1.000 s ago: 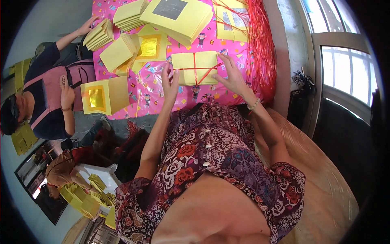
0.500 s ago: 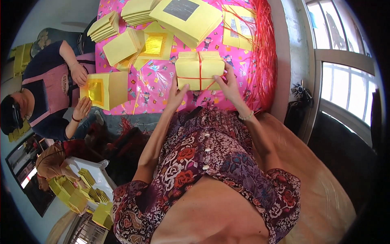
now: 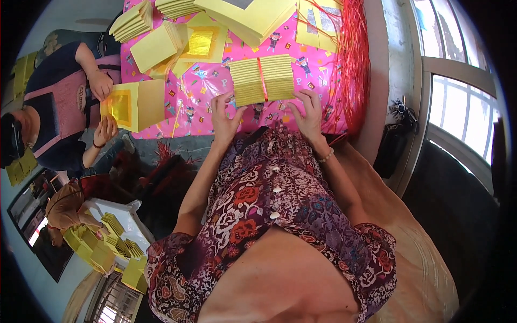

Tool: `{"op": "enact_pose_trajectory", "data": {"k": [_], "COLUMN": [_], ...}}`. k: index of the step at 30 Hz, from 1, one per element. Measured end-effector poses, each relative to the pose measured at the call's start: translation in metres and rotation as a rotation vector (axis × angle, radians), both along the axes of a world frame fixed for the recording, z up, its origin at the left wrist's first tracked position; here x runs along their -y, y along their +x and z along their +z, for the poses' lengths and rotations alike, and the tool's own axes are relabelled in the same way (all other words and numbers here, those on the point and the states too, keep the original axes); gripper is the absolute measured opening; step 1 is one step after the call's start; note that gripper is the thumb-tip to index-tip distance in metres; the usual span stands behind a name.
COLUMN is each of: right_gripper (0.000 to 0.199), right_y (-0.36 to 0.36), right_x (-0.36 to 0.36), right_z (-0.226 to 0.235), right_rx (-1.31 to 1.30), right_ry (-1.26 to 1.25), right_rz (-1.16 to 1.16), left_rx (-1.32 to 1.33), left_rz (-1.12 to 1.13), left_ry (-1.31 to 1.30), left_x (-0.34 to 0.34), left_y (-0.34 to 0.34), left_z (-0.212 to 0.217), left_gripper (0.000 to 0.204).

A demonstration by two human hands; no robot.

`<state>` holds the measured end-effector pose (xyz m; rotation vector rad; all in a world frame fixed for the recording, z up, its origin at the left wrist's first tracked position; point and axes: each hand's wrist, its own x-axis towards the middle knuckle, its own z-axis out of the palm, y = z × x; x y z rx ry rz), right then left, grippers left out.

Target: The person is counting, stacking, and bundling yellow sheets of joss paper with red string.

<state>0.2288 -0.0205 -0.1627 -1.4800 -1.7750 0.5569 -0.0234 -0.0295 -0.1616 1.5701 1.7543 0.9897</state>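
Note:
A bundle of folded yellow paper (image 3: pixel 249 81) lies in front of me with its ridged folded edges upward. Red plastic string (image 3: pixel 262 78) runs across its middle. My left hand (image 3: pixel 226 119) is open beside the bundle's lower left corner, thumb apart from the fingers. At the lower right corner my right hand (image 3: pixel 308 116) is also open, its fingers bent toward the paper. Both sets of fingertips are close to the bundle's sides; whether they touch it I cannot tell.
A pink patterned tablecloth (image 3: pixel 207 116) covers the table. Yellow paper stacks (image 3: pixel 156 49) and a gold-foil sheet (image 3: pixel 202 42) lie at the far left. Red string strands (image 3: pixel 353 70) hang along the right edge. At left, a co-worker (image 3: pixel 59 102) handles a foil sheet (image 3: pixel 118 107).
The bundle has tipped from its flat, cross-tied face to show its folded edges. My hands have let go of it and spread apart at its near corners.

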Motion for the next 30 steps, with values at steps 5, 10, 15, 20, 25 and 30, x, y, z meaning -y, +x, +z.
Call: {"op": "enact_pose_trajectory", "data": {"k": [5,10,15,20,25,30], "right_gripper": [0.027,0.021,0.015,0.015,0.015,0.015], "right_y": [-0.011,-0.009,-0.005,-0.003,-0.004,-0.005], "right_x": [-0.012,-0.017,-0.019,-0.017,-0.019,-0.021], "right_z": [0.013,0.011,0.010,0.011,0.012,0.010], "right_rx": [0.149,0.239,0.259,0.263,0.237,0.261], "right_ry": [0.096,0.133,0.149,0.156,0.137,0.144], "right_rz": [0.069,0.140,0.221,0.252,0.258,0.261], "left_rx": [-0.164,-0.178,-0.173,-0.202,-0.210,-0.191], "left_rz": [-0.116,-0.143,-0.123,-0.161,-0.177,-0.225], "left_ry": [0.092,0.193,0.232,0.268,0.273,0.273], "left_x": [-0.005,-0.001,0.004,0.004,0.002,0.000], "left_y": [-0.001,-0.001,0.000,0.000,0.002,0.000], "left_z": [0.008,0.003,-0.002,-0.002,0.000,-0.003], "left_gripper": [0.026,0.025,0.021,0.018,0.016,0.016]}}
